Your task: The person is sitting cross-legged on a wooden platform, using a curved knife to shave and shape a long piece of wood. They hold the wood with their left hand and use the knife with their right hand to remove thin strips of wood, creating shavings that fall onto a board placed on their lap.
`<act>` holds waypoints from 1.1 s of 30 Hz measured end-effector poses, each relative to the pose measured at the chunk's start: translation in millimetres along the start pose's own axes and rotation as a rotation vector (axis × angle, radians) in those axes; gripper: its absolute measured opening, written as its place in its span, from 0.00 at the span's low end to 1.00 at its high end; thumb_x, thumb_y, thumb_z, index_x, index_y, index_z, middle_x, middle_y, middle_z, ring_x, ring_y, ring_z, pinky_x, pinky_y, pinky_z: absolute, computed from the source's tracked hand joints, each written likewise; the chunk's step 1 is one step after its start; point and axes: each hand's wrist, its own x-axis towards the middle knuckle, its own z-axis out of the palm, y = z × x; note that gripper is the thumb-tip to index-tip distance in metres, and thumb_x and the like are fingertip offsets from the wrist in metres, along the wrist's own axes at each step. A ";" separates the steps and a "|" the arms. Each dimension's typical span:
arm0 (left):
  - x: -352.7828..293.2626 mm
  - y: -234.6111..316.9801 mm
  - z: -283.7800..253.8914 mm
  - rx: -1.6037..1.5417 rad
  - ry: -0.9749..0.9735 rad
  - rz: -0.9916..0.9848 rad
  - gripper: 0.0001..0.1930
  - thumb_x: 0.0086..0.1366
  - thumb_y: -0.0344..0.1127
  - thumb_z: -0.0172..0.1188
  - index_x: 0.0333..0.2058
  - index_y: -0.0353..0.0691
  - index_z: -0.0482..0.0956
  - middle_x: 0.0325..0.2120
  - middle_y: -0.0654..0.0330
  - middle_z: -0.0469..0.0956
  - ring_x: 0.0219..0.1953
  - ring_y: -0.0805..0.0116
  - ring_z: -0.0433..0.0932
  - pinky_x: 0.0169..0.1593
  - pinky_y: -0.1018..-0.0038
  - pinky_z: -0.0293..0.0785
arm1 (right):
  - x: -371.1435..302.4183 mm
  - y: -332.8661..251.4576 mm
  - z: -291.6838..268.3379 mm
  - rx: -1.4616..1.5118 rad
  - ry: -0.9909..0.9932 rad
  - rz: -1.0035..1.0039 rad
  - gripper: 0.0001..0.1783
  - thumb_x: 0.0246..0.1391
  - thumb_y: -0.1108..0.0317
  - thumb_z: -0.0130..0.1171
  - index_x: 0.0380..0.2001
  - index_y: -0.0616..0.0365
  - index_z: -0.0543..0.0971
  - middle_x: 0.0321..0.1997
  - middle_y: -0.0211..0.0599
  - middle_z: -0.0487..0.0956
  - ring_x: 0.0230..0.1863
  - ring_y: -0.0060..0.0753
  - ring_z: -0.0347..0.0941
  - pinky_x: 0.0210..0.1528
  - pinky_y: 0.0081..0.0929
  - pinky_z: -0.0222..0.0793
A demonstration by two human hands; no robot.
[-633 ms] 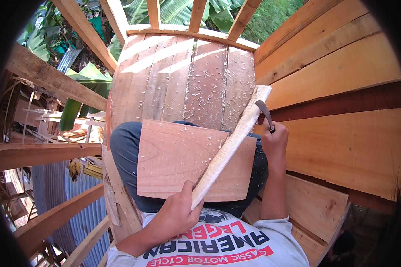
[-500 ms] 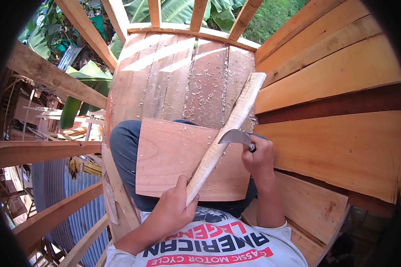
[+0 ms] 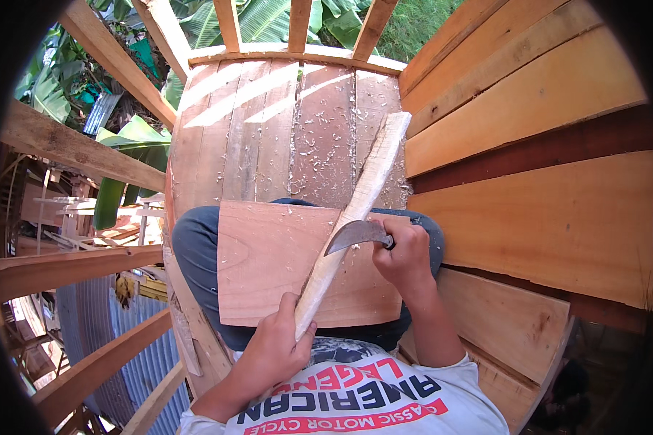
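Note:
A long, pale stick of wood [image 3: 378, 165] slants up and to the right across my lap, with rough bark-like patches along its left edge. My left hand [image 3: 281, 342] is closed around its lower end. In my right hand [image 3: 405, 255] is the dark handle of a curved knife [image 3: 359, 233]. The knife's grey, hooked blade lies across the middle of the stick, its tip pointing left and down. Beneath the stick, a flat reddish wooden board [image 3: 268, 268] rests over my thighs.
Wood shavings lie scattered on the plank floor [image 3: 261, 156] ahead. Wooden rails [image 3: 80, 268] stand on the left, with corrugated metal sheets [image 3: 149, 362] below. Wide boards [image 3: 551, 225] form the right side. Banana leaves [image 3: 261, 25] show beyond the far railing.
The knife has slid down along the stick, toward my left hand, with my right hand moving down and left. The whole view has shifted slightly; my left hand keeps its hold.

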 end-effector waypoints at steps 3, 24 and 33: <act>-2.2 3.1 -3.0 -0.001 -0.059 -0.010 0.16 0.62 0.30 0.55 0.44 0.28 0.63 0.22 0.35 0.73 0.28 0.36 0.77 0.33 0.57 0.70 | 20.9 20.9 -9.3 -0.050 -0.001 0.259 0.07 0.46 0.71 0.55 0.18 0.61 0.77 0.17 0.50 0.74 0.22 0.56 0.74 0.25 0.42 0.67; 2.2 -6.6 -6.6 -0.174 -0.214 0.003 0.17 0.64 0.32 0.54 0.47 0.29 0.62 0.21 0.41 0.72 0.23 0.50 0.76 0.31 0.62 0.68 | 18.1 23.5 8.2 0.140 -0.057 0.381 0.12 0.52 0.69 0.57 0.17 0.63 0.74 0.15 0.53 0.70 0.20 0.56 0.71 0.23 0.41 0.63; 2.2 -8.1 -8.1 -0.182 -0.251 -0.016 0.15 0.63 0.30 0.56 0.44 0.31 0.63 0.22 0.46 0.71 0.26 0.56 0.73 0.33 0.65 0.67 | 23.3 34.7 1.4 0.147 -0.011 0.401 0.14 0.53 0.68 0.56 0.17 0.61 0.72 0.15 0.52 0.69 0.17 0.54 0.69 0.21 0.38 0.61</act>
